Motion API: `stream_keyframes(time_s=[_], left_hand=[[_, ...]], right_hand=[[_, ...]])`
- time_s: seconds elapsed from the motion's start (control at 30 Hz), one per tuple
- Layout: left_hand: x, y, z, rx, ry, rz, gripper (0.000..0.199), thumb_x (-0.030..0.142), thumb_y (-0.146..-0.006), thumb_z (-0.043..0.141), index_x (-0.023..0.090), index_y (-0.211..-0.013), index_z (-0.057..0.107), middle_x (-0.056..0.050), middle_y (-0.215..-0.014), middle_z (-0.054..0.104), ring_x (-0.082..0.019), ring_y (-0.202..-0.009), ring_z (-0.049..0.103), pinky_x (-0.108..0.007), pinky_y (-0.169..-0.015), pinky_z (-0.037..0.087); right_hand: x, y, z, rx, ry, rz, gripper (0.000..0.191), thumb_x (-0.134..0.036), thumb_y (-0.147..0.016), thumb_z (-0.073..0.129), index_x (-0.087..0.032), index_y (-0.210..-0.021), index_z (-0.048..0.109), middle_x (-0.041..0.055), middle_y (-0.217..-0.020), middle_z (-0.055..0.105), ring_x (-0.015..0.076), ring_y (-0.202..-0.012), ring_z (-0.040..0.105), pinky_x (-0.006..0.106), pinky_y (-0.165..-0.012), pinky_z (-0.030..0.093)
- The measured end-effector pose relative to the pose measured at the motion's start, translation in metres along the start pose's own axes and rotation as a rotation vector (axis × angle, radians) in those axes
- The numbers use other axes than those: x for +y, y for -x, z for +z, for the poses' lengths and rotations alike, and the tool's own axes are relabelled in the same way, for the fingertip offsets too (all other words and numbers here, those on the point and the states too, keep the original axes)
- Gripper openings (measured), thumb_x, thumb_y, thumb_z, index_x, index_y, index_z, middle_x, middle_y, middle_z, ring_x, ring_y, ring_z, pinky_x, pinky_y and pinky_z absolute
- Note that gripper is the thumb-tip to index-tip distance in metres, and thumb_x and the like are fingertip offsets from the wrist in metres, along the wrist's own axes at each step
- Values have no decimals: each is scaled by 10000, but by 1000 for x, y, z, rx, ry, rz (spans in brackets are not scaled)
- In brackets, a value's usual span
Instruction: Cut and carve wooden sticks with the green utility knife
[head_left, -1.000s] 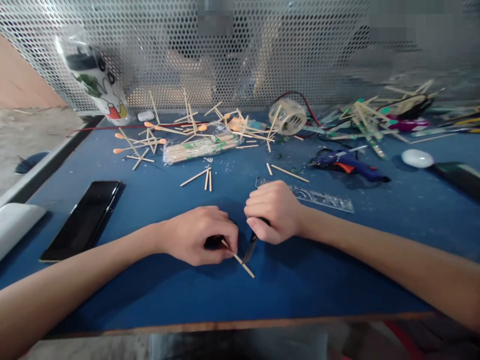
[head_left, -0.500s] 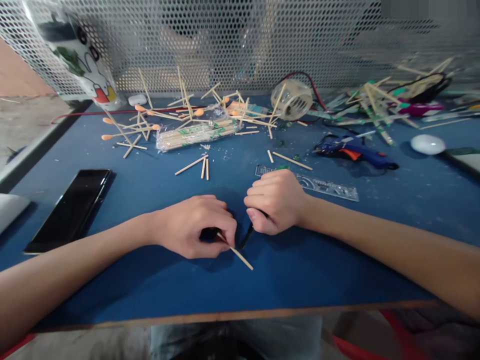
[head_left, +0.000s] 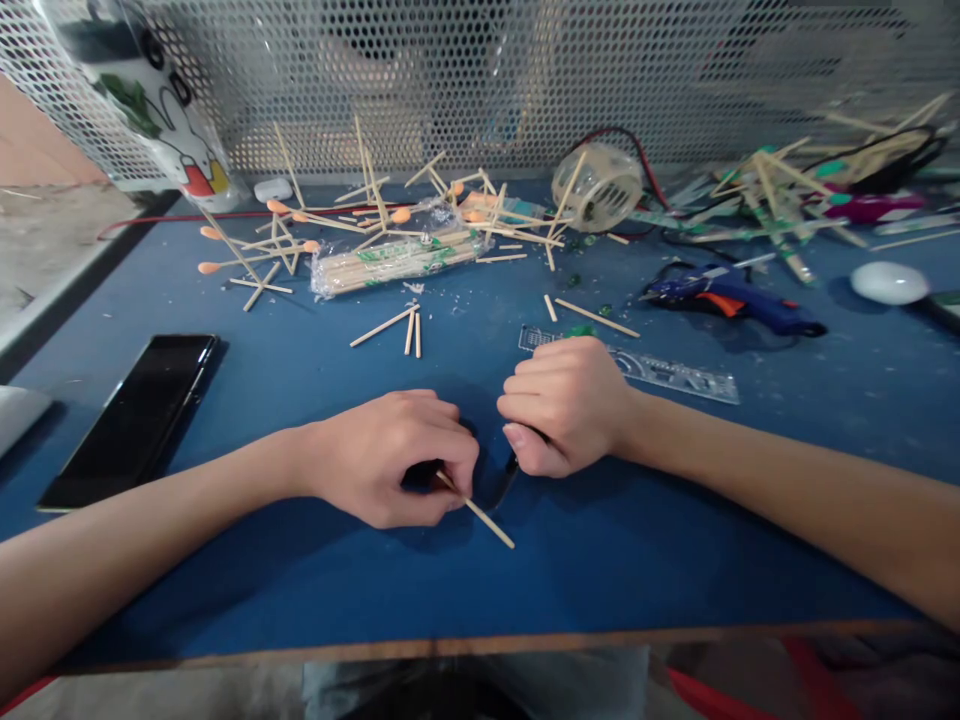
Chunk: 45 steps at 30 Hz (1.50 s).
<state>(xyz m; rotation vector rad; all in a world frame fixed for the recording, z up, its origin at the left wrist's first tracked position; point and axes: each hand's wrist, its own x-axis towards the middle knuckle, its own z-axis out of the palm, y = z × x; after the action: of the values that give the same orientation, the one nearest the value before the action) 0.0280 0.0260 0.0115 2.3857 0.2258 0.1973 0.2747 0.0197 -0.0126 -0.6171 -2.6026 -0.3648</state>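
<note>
Near the front of the blue table, my left hand (head_left: pixel 397 455) is closed, pinching a thin wooden stick (head_left: pixel 491 522) between thumb and fingers. The stick slants down to the right, its free end just over the tabletop. Close by on the right, my right hand (head_left: pixel 574 410) is curled into a fist around a thin black object (head_left: pixel 510 468). Only a narrow dark part of it shows below the thumb, reaching toward the left fingertips; its kind is hidden. A clear plastic ruler (head_left: pixel 675 375) lies partly behind the right hand.
A phone (head_left: pixel 131 420) lies at left. Short cut sticks (head_left: pixel 381 327), a wrapped stick bundle (head_left: pixel 397 262) and joined stick pieces (head_left: pixel 274 250) lie beyond the hands. A blue glue gun (head_left: pixel 739 300), a clear plastic cup (head_left: pixel 598 188) and a white rounded object (head_left: pixel 890 284) are farther right.
The view has shifted slightly, so items at the right appear farther right. Both hands keep their grips, with the stick still in the left; the gap between them looks slightly wider.
</note>
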Motion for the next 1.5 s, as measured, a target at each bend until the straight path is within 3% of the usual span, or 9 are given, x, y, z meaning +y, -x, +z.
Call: stream_keyframes(time_s=[0.83, 1.3, 1.5], left_hand=[[-3, 0, 1, -22, -30, 45, 94, 274, -974, 645, 215, -907, 677, -26, -848, 726, -176, -820, 595, -323, -811, 397], [-1, 1, 5, -26, -175, 83, 101, 198, -991, 544, 222, -944, 629, -22, -886, 699, -187, -840, 620, -343, -799, 392], [-1, 1, 4, -47, -162, 90, 133, 142, -995, 516, 211, -941, 616, -24, -899, 694, -180, -853, 612, -341, -810, 377]], right_hand=[[-3, -2, -1, -78, -4, 28, 359, -317, -868, 422, -205, -535, 495, -9, -497, 521, 134, -490, 336, 313, -560, 172], [-18, -5, -9, -93, 21, 42, 359, -315, -879, 407, -209, -553, 512, 4, -493, 525, 144, -480, 345, 322, -558, 161], [-5, -3, -6, -104, 38, 2, 363, -301, -881, 398, -208, -547, 505, -2, -498, 522, 142, -487, 351, 317, -557, 176]])
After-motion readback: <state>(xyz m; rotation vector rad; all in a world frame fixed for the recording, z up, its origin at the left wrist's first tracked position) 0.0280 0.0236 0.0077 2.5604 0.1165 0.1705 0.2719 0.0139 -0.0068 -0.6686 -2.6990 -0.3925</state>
